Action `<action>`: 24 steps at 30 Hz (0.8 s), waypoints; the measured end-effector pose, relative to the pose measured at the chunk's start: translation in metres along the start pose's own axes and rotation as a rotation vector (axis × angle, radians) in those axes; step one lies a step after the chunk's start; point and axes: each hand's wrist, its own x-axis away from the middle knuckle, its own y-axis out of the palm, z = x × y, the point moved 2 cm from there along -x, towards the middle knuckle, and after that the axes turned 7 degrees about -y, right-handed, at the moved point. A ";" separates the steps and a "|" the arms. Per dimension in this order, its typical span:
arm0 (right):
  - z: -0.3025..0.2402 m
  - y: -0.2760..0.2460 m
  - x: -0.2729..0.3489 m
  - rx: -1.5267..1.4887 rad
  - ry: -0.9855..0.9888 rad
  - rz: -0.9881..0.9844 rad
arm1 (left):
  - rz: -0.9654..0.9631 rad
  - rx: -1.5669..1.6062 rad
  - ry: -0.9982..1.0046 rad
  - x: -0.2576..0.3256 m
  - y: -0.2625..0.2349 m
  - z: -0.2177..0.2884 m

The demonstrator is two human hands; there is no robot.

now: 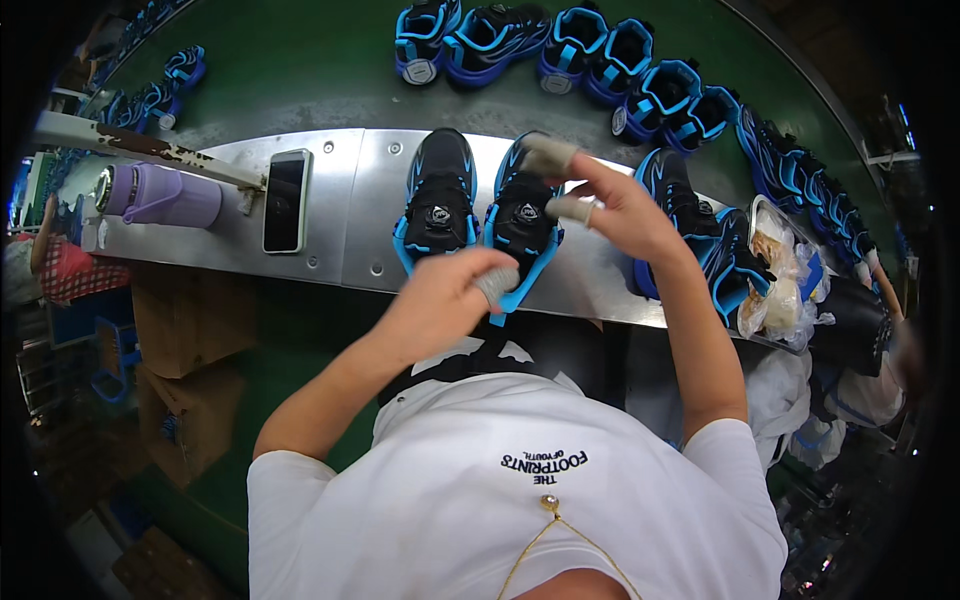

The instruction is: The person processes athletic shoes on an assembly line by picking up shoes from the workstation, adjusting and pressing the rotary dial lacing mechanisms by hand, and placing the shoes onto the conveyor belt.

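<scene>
A pair of black sports shoes with bright blue trim lies on the metal ledge in front of me, toes pointing away. My left hand (445,305) covers the heel of the left shoe (440,190). Its fingers are curled, with a grey-covered fingertip at the opening of the right shoe (523,225), gripping its collar edge. Over the toe and outer side of that shoe hovers my right hand (610,200), slightly blurred. Thumb and fingers are spread there, two wearing pale finger covers, and nothing shows between them. Each shoe has a round dial on its tongue.
To the left are a phone (287,202), a lilac bottle (170,195) and a rusty white bar (150,145). More shoes (690,210) stand to the right, beside a tray of plastic bags (785,280). Several shoes (580,45) line the green surface (310,70) beyond.
</scene>
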 end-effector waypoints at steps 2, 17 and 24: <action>0.005 0.009 0.002 -0.076 0.085 -0.026 | -0.009 0.081 -0.028 -0.001 0.000 -0.004; 0.005 0.033 0.003 0.336 -0.027 0.261 | 0.021 0.610 0.000 -0.029 0.030 -0.014; 0.007 0.033 0.002 0.243 -0.075 0.250 | 0.023 0.614 -0.032 -0.028 0.031 -0.013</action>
